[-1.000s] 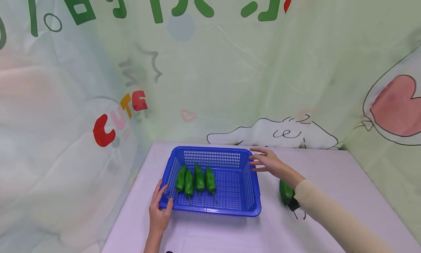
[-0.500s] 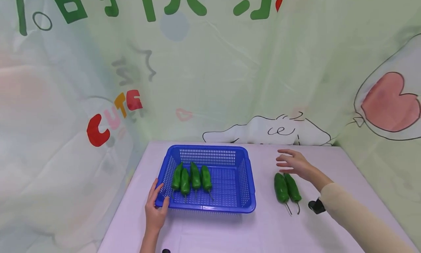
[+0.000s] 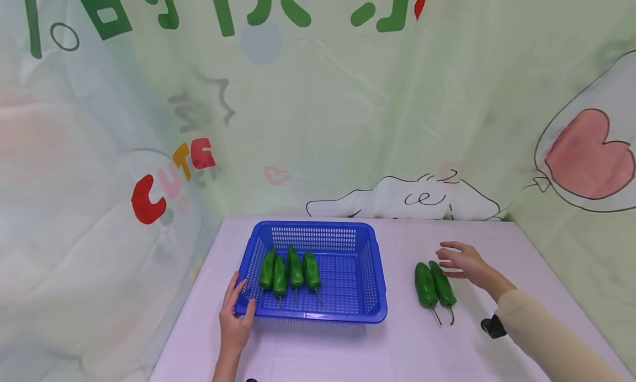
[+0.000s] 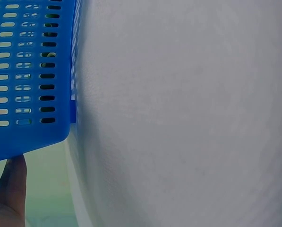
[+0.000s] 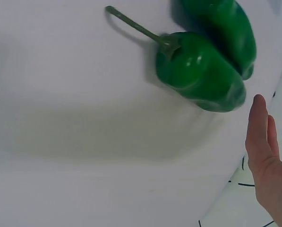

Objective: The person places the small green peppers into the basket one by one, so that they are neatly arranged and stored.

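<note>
A blue plastic basket (image 3: 318, 317) with slotted walls stands on the table. Several green peppers (image 3: 295, 269) lie side by side in its left half, stems toward the front. My left hand (image 3: 234, 321) holds the basket's front left corner, thumb at the front rim and fingers along the left side. In the left wrist view one finger (image 4: 15, 182) touches the basket's rim (image 4: 32, 142). Two more green peppers, one left (image 3: 425, 285) and one right (image 3: 443, 285), lie on the table to the basket's right. My right hand (image 3: 467, 265) hovers by the right one, fingers extended, holding nothing.
A pale lilac cloth covers the table (image 3: 338, 357). Printed fabric (image 3: 318, 117) hangs at the back and both sides. A small black device (image 3: 493, 327) sits at the right wrist. A bit of another black object (image 3: 252, 380) shows at the bottom edge.
My right hand has moved from the basket's right rim to the right, over to the two peppers on the table. My left hand stays at the basket corner; the view has shifted slightly.
</note>
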{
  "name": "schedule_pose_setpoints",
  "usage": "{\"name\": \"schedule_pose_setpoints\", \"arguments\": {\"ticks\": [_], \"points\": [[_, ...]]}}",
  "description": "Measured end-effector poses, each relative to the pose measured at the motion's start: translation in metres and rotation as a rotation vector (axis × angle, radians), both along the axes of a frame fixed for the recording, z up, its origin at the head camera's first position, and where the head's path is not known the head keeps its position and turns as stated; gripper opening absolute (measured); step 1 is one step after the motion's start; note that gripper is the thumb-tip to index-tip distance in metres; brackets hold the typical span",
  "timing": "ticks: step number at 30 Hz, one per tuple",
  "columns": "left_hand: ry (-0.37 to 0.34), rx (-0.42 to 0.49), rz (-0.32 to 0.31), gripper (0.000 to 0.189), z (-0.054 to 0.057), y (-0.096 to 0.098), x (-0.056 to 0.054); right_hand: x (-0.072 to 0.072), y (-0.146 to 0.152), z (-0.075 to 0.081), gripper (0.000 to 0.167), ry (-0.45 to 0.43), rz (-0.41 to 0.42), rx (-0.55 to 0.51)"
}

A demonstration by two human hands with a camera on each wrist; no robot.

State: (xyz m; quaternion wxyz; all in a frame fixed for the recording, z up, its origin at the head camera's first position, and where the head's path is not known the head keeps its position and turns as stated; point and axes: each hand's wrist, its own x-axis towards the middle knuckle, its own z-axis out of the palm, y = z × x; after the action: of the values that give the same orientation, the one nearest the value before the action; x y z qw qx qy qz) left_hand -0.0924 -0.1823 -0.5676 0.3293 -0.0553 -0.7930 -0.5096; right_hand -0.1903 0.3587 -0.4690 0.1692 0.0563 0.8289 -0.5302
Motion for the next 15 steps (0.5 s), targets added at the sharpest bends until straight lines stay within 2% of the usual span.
{"name": "schedule_pose_setpoints", "arguments": {"ticks": [3,7,10,15], "points": [[0.028,-0.009,0.0,0.049,0.001,0.0,0.0,-0.001,0.002,-0.01,0.069,-0.002,-0.008,0.014],[0.049,-0.008,0.008,0.047,0.011,0.005,0.002,-0.004,-0.002,-0.023,0.071,-0.016,-0.027,0.035],[0.049,0.007,0.008,0.048,0.016,0.008,0.004,-0.006,-0.006,-0.025,0.071,-0.021,-0.042,0.049],[0.026,0.001,0.004,0.05,0.005,0.004,0.001,-0.006,-0.007,-0.022,0.068,0.004,-0.055,0.073]]}}
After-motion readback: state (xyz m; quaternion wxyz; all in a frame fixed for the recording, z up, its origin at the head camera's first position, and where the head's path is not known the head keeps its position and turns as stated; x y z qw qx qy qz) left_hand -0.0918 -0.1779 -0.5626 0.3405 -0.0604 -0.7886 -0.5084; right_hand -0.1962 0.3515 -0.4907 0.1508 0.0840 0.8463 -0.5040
